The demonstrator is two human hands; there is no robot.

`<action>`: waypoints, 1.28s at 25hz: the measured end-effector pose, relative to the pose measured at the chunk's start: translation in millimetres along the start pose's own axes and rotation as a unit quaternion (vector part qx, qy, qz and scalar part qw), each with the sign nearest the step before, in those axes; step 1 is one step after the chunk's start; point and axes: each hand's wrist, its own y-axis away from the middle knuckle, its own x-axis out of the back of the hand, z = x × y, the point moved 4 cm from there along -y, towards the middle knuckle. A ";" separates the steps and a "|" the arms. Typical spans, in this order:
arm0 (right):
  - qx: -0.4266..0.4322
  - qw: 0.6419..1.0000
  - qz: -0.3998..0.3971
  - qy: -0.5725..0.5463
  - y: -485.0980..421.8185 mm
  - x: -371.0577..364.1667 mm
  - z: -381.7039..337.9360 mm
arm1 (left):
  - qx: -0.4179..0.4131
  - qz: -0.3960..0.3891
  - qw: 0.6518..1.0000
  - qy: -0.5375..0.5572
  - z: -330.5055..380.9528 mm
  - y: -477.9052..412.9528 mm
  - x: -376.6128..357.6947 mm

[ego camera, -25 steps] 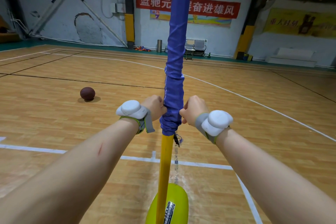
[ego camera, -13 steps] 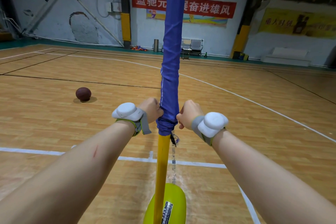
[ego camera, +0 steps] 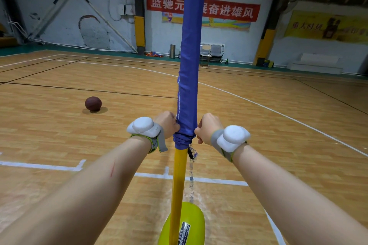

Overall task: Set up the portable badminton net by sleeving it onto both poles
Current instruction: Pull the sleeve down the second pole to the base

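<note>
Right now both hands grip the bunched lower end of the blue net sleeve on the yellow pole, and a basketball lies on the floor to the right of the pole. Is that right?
Not quite. The basketball lies to the left of the yellow pole, as the head view shows. The rest holds: the left hand and right hand both grip the bunched lower end of the blue net sleeve.

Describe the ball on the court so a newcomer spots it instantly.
Start at the yellow pole with its blue sleeve mid-frame, then look left across the wooden floor. The dark reddish-brown ball sits alone there, the only round loose object on the boards.
</note>
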 end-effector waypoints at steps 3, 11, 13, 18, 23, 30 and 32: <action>0.002 1.000 0.011 -0.007 1.1 -2.8 -0.3 | 0.003 -0.005 1.000 0.000 0.6 0.4 -2.1; 0.025 0.995 0.057 -0.079 -6.6 6.1 1.3 | 0.009 0.004 1.000 0.019 -5.5 -3.6 1.3; 0.036 0.991 0.083 -0.095 -8.3 9.2 -2.2 | 0.005 0.007 1.000 0.024 -6.8 -5.2 -1.0; 0.053 0.989 0.095 -0.101 -8.5 7.9 -4.3 | -0.001 -0.013 1.000 -0.008 -8.1 -6.9 -6.1; 0.025 0.980 0.085 -0.179 -13.7 0.8 2.4 | -0.015 0.019 1.000 -0.003 -6.8 -0.7 -4.2; -0.113 0.940 0.024 -0.320 -4.3 -37.9 39.4 | 0.074 0.014 0.980 0.186 -35.0 4.9 -32.4; -0.148 0.914 0.009 -0.377 1.3 -53.1 46.4 | 0.093 -0.009 0.974 0.206 -41.4 8.1 -41.3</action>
